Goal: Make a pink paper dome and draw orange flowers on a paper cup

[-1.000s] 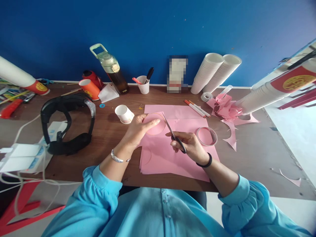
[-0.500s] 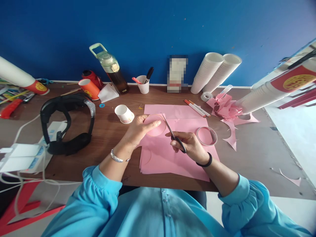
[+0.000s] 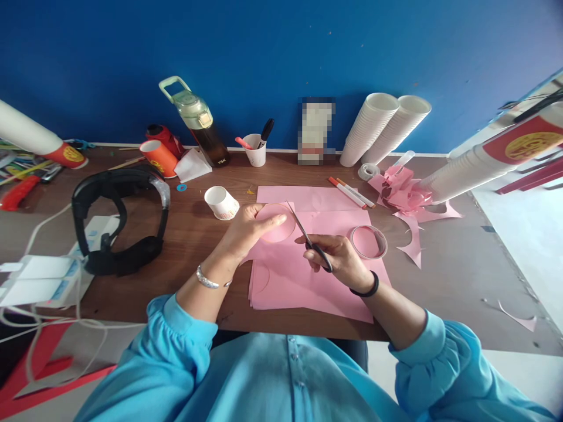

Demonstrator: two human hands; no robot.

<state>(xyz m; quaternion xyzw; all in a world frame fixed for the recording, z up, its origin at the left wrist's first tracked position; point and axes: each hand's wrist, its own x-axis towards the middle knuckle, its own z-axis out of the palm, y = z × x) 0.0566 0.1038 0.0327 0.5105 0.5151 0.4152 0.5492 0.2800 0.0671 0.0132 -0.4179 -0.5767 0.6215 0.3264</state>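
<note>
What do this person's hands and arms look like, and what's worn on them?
Both hands are bare, without gloves. An open-ended silver bracelet circles the left wrist; a black band circles the right. The bright blue left sleeve and right sleeve are gathered into plain cuffs, leaving the forearms uncovered.

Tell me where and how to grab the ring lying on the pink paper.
Likely best: pinch the ring by its right-hand wall, coming from the right, one finger inside. It lies with its open middle facing up, and the right hand holding scissors is close on its left.
</note>
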